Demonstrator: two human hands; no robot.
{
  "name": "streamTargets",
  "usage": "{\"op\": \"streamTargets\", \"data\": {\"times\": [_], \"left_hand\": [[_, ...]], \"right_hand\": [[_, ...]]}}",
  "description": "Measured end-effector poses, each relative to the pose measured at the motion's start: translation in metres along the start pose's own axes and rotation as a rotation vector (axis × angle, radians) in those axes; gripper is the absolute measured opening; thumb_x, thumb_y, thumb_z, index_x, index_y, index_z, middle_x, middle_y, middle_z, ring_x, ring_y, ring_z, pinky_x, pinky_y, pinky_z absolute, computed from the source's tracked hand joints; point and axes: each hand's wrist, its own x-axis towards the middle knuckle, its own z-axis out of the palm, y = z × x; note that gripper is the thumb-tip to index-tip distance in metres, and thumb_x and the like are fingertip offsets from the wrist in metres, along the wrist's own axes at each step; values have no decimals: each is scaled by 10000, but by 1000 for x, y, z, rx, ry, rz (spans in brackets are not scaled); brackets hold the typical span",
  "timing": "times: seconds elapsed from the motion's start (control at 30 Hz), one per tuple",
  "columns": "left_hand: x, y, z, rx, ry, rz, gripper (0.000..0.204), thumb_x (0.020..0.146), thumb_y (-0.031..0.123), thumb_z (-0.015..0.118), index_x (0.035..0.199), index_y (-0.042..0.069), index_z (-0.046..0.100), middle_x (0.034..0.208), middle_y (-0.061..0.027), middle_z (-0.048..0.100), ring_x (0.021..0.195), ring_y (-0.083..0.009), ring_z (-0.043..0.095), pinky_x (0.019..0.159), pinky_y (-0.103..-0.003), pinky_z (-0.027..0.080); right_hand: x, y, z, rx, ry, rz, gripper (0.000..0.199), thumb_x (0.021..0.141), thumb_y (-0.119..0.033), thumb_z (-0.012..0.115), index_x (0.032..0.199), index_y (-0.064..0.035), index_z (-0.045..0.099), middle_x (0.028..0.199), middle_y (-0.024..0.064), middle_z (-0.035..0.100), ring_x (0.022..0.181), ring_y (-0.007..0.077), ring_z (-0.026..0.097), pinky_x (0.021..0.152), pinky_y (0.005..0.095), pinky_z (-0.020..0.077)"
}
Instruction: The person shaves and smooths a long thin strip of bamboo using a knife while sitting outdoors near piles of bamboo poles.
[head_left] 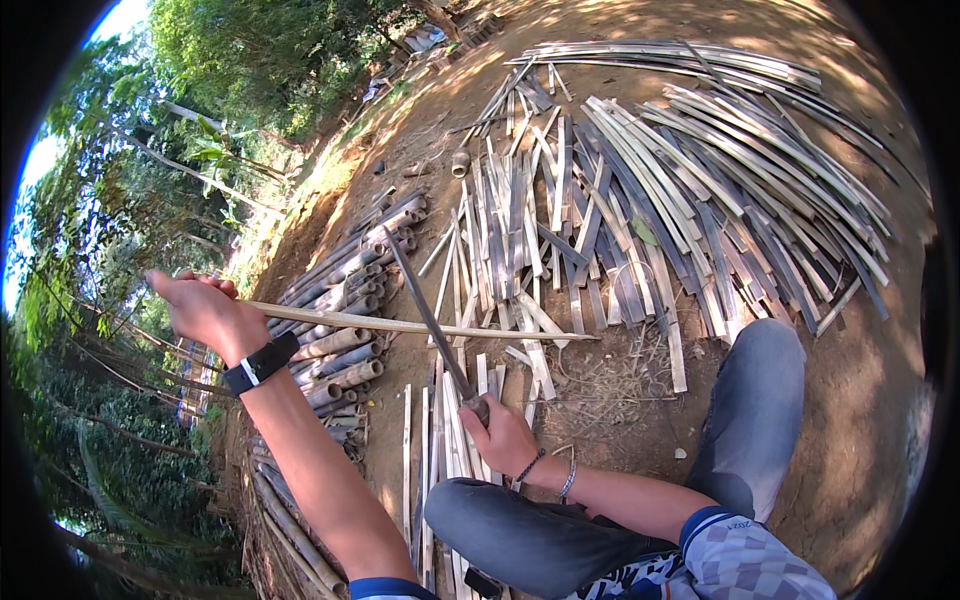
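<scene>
Bare dirt open just right of the long knife; beyond it, spread bamboo slats; to its left, stacked bamboo poles blocking.

Split bamboo slats lie fanned over bare dirt, round bamboo poles stacked leftward, trees probably beyond.

Outdoor yard: bare dirt ground, dappled sunlight, green trees at left edge.

No packages, signs or screens show anywhere in the view. The only label is a small dark patch with pale print on the blue sleeve cuff, at about five o'clock.
</scene>
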Motion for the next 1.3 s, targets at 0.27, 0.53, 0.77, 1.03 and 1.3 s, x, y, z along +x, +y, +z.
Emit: {"op": "streamTargets", "data": {"times": [0.27, 0.53, 0.77, 1.03, 1.3], "left_hand": [[9, -9, -9, 106, 114, 30, 480, 955, 465, 415, 702, 58, 432, 551, -45, 432, 427, -155, 405, 394, -315, 331], [11, -12, -4, 218, 244, 55, 596, 941, 479, 434, 653, -39, 483, 627, -155, 530, 525, -254, 503, 528, -418, 415], [33, -25, -25, 304, 340, 90, 637, 936, 450, 453, 748, -151, 549, 776, -249, 610, 692, -322, 550, 725, -459, 443], [22, -21, -13, 322, 289, 104, 616, 938, 424, 470, 763, -161, 554, 786, -253, 617, 677, -326, 541, 714, -459, 432], [26, -23, -13, 284, 299, 144, 574, 934, 414, 497, 801, -139, 571, 773, -216, 616, 674, -306, 517, 695, -447, 410]], "right_hand": [[1, 29, 21, 39, 84, 47, 475, 942, -388, 479, 913, 81, 544, 654, 270, 596, 675, 447, 611, 602, 499, 471], [11, -23, 56, -138, 35, -80, 550, 926, -473, 464, 952, 71, 545, 662, 254, 605, 656, 432, 608, 595, 488, 484], [-12, 50, 53, -3, 200, 129, 502, 927, -445, 469, 902, 50, 552, 698, 258, 611, 714, 449, 609, 631, 501, 476], [9, -26, 64, -90, -47, 10, 623, 916, -487, 470, 1068, 116, 510, 676, 287, 599, 706, 446, 615, 643, 500, 490], [-8, 5, 45, 49, 149, 105, 518, 932, -443, 469, 948, 70, 541, 691, 271, 609, 708, 446, 614, 634, 495, 486]]}}
